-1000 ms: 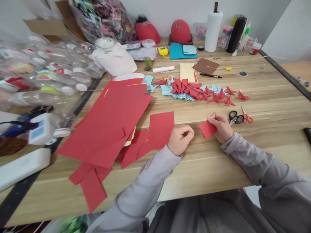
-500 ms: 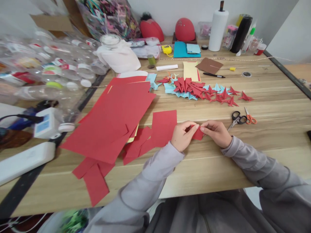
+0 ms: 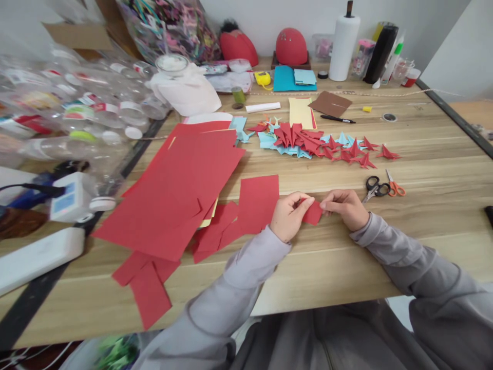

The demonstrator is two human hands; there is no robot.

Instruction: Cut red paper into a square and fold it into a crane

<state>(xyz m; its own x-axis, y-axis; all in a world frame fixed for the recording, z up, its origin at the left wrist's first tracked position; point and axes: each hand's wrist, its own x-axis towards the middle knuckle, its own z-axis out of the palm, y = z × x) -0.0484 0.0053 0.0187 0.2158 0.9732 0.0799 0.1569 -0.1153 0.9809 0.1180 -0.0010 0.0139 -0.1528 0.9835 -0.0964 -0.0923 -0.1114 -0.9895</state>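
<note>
A small folded piece of red paper (image 3: 313, 214) is between my hands, above the table. My left hand (image 3: 289, 216) pinches its left side, thumb on top. At its right edge my right hand (image 3: 345, 207) has thumb and forefinger pressed together on the corner. Just left of my left hand lies a larger red sheet (image 3: 258, 201). Beyond the hands, folded red paper cranes (image 3: 354, 150) lie in a cluster with light blue ones (image 3: 285, 149). Black scissors (image 3: 377, 188) and orange scissors (image 3: 395, 188) lie beyond my right hand.
Large red sheets (image 3: 181, 190) and cut red pieces (image 3: 149, 293) cover the table's left part. Plastic bottles (image 3: 88, 110) crowd the far left, near a white power strip (image 3: 42, 259). A black pen (image 3: 338, 119), brown paper (image 3: 331, 103) and a white bottle (image 3: 344, 49) are farther back.
My right thumb and fingers have shifted slightly right along the small red paper, so more of it shows between the hands. The view has moved slightly. My left hand keeps its pinch.
</note>
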